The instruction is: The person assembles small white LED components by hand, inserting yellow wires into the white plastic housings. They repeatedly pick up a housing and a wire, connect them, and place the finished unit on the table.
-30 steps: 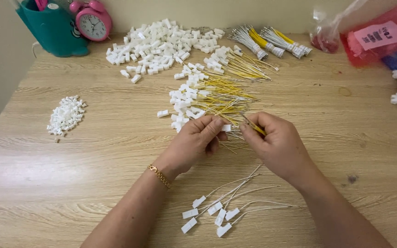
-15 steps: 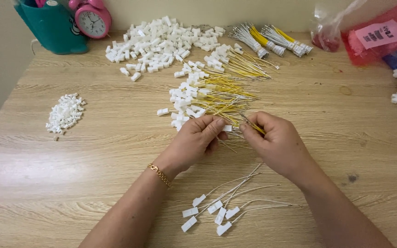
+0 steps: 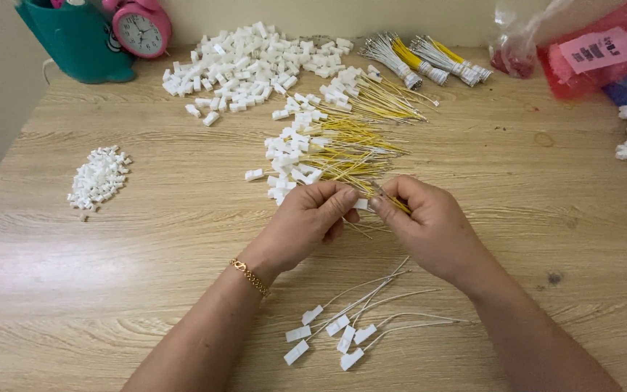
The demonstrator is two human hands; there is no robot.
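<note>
On the left of the wooden table (image 3: 110, 290) lies a small heap of tiny white plugs (image 3: 99, 176), well apart from the hands. The left hand (image 3: 306, 221) has its fingers curled and pressed together at the tips, pinching a small white plug (image 3: 361, 204) that shows just between the two hands. The right hand (image 3: 429, 225) meets it, thumb and forefinger closed tight on a thin yellow wire (image 3: 395, 204), the other fingers folded in. The step in hand looks like seating the wire's end into the plug; that calls for a straight, steady push with the tip lined up. Behind the hands lies the pile of yellow wires with white plugs (image 3: 328, 149); nearer the person, finished white leads (image 3: 350, 327) lie fanned out.
</note>
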